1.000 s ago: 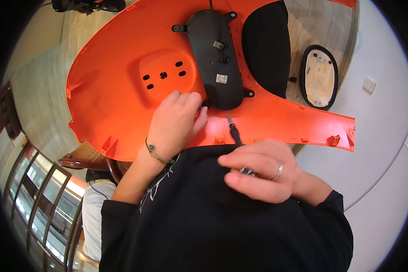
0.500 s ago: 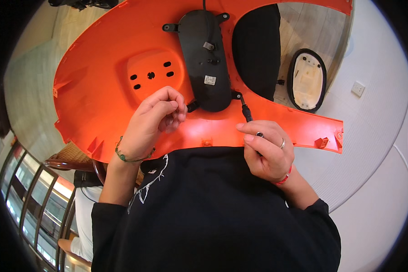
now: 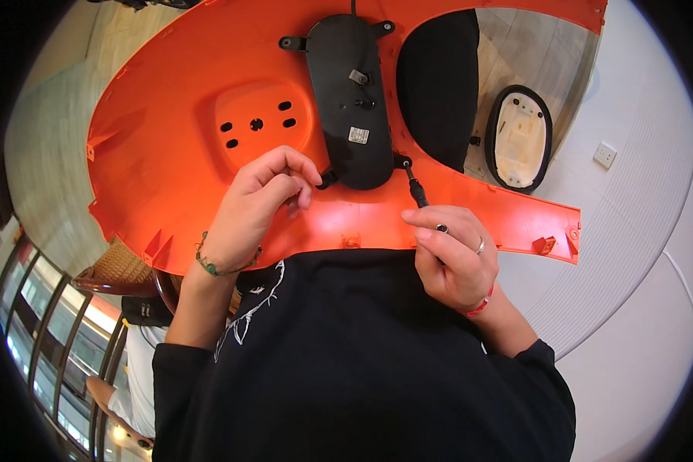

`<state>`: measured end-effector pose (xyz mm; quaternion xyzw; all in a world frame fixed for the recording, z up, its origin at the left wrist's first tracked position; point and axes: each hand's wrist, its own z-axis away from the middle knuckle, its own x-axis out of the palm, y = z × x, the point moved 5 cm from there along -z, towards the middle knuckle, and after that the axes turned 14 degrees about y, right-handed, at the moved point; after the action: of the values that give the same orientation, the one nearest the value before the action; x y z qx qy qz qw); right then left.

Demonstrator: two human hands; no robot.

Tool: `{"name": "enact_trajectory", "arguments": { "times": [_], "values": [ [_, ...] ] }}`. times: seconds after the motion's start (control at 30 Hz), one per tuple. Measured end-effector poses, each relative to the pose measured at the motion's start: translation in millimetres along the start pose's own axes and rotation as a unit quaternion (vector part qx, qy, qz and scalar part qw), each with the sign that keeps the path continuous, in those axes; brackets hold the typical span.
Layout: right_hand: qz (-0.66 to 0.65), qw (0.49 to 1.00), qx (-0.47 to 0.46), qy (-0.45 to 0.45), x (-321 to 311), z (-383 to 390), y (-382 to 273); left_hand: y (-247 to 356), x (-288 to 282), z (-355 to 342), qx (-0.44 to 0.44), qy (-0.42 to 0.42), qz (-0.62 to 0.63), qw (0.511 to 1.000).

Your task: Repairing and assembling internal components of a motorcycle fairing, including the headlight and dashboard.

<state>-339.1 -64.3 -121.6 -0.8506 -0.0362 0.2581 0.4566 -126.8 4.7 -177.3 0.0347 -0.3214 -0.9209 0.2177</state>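
In the head view, your right hand (image 3: 458, 250) is closed around a slim black screwdriver (image 3: 416, 192), thumb and index finger pinching its handle, with the butt end showing between them. The grip sits below and to the right of the black oblong housing (image 3: 343, 104). From your fingers the screwdriver slants up and left, its metal shaft meeting the lower right mounting tab (image 3: 402, 161) of the housing; whether the tip is seated in the screw there, you cannot tell at this size.

Your left hand (image 3: 266, 185) is at the lower left of the housing, fingers loosely curled and half open. Its index fingertip is just beside the lower left tab (image 3: 327, 179); you cannot tell whether it touches, or whether anything sits inside the curled fingers.

The housing lies on the curved orange plastic shell (image 3: 154, 115), ahead of and between your two hands, with a cable (image 3: 354, 6) at its top end and a white label (image 3: 358, 135) on its face. To the right of the housing are a black panel (image 3: 439, 92) and, farther out, a black-rimmed oval pad (image 3: 520, 142).
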Motion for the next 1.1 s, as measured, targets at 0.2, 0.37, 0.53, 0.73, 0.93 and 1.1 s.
{"name": "enact_trajectory", "arguments": {
  "times": [0.2,0.37,0.53,0.73,0.93,1.1],
  "values": [
    [-0.005,0.999,0.016,-0.048,1,-8,-9,3,1,3,0.018,-0.013,-0.050,0.998],
    [-0.042,0.997,0.052,-0.047,-4,-9,-2,1,4,3,0.030,-0.001,-0.062,0.998],
    [-0.066,0.988,0.139,-0.025,-7,0,-2,1,5,4,0.038,-0.004,-0.061,0.997],
    [-0.090,0.981,0.172,0.010,-5,17,-2,0,6,6,0.069,0.007,-0.089,0.994],
    [-0.032,0.992,0.124,0.017,-10,8,-3,-1,9,5,0.063,-0.022,-0.080,0.995],
    [0.053,0.994,0.091,-0.012,-15,-9,-8,-3,9,6,0.066,-0.026,-0.077,0.995]
  ]
}}
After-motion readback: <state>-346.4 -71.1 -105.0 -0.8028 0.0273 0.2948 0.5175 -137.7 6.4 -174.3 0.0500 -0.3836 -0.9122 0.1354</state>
